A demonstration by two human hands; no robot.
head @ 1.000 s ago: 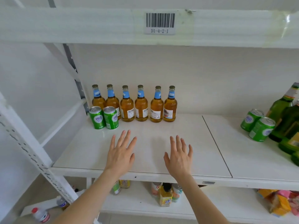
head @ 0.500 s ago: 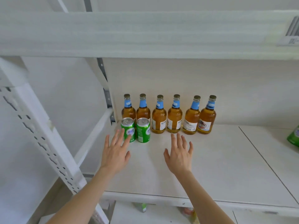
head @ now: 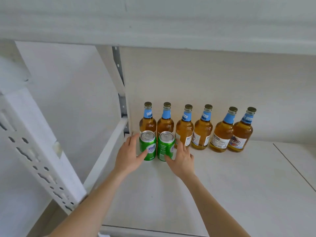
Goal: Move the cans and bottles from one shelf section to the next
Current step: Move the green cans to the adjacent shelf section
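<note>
Shelf (head: 222, 185) first: white board filling the lower right, cut at far right by seam (head: 294, 166), presumably the line into the next section. Above, upper shelf (head: 171, 23); at left, slotted post (head: 34, 142).

Next, bottles (head: 203, 130): six, amber, blue-necked, upright in one row along the back wall, none held.

Then cans: two, green, upright, side by side and nearly touching, in front of the two leftmost bottles at the left end of the section. Left can (head: 148, 146) nearest the post, right can (head: 165, 146) just beside it.

Last, hands. Left hand (head: 129, 155) wrapped on left can from its outer side, thumb across the front, fingers up round the back. Right hand (head: 182, 159) mirrored on right can, thumb on the front, fingers reaching behind, close to the third bottle. Firmness of either grip: cannot tell. Both cans apparently seated on the board, not lifted.

Judged step: taking both cans at once, one per hand. Turns on this: long axes vertical, each hand level with its can's middle, each can inboard of its own hand; seam well off to the right, so right hand nearer the goal, left hand with farther to carry. Calls for a straight lift, then a rightward sweep in front of the bottles. Risk: fingers behind right can nudging the third bottle.
</note>
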